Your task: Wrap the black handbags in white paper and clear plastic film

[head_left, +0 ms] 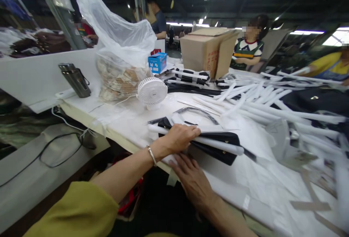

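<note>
Clasping a white tube (218, 145) against a black studded piece (225, 138) with the left hand (181, 136); finding both under that grip, mostly rightward; resting the slightly spread right hand (195, 180) just nearside; noting a white fan (152, 92) beyond, leftward.

A white-topped table (116, 120) bears a dark flask (75, 80), a clear plastic bag (120, 53) of brown pieces (128, 80), a small white fan (152, 91), a blue box (157, 63), a cardboard carton (199, 52), heaped white tubes (265, 97) and, near its front edge, a black piece (225, 157) with a white tube (218, 144) along it.
</note>
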`<state>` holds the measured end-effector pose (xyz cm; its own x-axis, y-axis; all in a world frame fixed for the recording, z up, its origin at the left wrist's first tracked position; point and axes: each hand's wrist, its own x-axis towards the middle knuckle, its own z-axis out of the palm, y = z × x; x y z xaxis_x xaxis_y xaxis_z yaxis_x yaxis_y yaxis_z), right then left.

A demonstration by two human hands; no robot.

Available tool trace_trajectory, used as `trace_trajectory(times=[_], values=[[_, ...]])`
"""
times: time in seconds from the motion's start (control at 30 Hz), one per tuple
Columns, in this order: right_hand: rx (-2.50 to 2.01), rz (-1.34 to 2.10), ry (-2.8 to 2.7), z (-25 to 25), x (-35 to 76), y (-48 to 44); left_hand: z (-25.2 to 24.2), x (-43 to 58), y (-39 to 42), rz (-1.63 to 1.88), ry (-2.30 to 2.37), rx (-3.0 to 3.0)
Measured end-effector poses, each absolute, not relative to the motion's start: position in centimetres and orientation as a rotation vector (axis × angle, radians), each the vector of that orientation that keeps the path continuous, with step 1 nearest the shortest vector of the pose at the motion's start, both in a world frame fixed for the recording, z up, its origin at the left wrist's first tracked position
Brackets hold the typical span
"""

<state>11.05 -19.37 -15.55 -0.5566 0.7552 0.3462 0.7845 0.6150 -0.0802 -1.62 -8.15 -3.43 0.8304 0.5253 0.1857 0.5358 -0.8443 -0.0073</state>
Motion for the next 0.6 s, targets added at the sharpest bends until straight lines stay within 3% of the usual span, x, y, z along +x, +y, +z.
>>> trace_trajectory(times=[0.33, 0.53, 0.6], values=[[-1.017, -0.059, -2.371, -12.4, 19.4, -21.2, -1.8, 0.3, -8.8, -0.259, -0.879, -2.863], [-1.058, 0.129, -2.474, -13.4, 22.2, -26.5, -8.1, -0.1, -12.6, -0.595, -0.729, -2.622], [-0.961, 0.375, -2.496, -12.3, 22.2, -27.4, -10.1, -0.5, -13.5, -0.731, -0.677, -2.507]])
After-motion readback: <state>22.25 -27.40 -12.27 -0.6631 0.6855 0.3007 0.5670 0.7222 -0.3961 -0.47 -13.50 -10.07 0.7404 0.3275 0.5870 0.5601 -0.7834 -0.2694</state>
